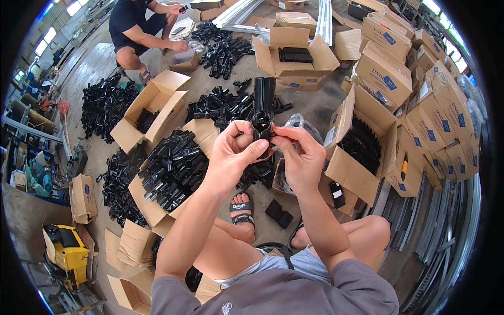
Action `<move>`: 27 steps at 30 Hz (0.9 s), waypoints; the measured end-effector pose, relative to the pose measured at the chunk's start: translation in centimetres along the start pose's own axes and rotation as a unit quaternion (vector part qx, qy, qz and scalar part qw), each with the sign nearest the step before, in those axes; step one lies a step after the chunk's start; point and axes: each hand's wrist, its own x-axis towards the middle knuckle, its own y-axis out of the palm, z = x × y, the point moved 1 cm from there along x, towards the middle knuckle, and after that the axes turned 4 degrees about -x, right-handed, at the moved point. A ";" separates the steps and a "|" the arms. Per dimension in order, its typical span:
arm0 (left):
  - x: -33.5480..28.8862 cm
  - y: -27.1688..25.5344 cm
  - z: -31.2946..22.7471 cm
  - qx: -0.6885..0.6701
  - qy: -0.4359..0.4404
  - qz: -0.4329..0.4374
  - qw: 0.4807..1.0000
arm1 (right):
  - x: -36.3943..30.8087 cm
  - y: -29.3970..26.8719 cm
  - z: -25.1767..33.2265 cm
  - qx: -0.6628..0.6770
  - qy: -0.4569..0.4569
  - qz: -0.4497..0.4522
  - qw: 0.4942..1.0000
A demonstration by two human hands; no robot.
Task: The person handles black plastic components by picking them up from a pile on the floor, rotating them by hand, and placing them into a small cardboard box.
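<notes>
Glossy black fitting (263, 105), upright above the floor (312, 105). Left hand (231, 152) clamped round its lower end; right hand (304, 163), fingertips together at its side, anything pinched hidden. Probably light, stiff, slippery; best held low. Open carton (299, 83) beyond.

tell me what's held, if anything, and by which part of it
A black tubular part: the left grip holds its lower end, and the right grip is at that end's right side.

The camera looks down from the head above the gray shirt (273, 291) at six o'clock. The left hand (236, 149) and right hand (302, 155) are near, in the middle; a squatting person (137, 32) is far, at eleven.
</notes>
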 end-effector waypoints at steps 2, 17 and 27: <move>0.0 0.1 0.0 -0.003 -0.001 0.001 1.000 | 0.0 0.0 -0.3 -0.012 -0.006 0.003 1.000; 0.3 -0.6 0.9 0.033 0.028 0.006 0.999 | 0.6 0.1 -0.3 -0.264 -0.118 0.052 0.956; 0.1 0.5 0.1 0.011 0.026 -0.008 1.000 | 0.8 -0.2 -0.3 -0.274 -0.164 0.089 0.943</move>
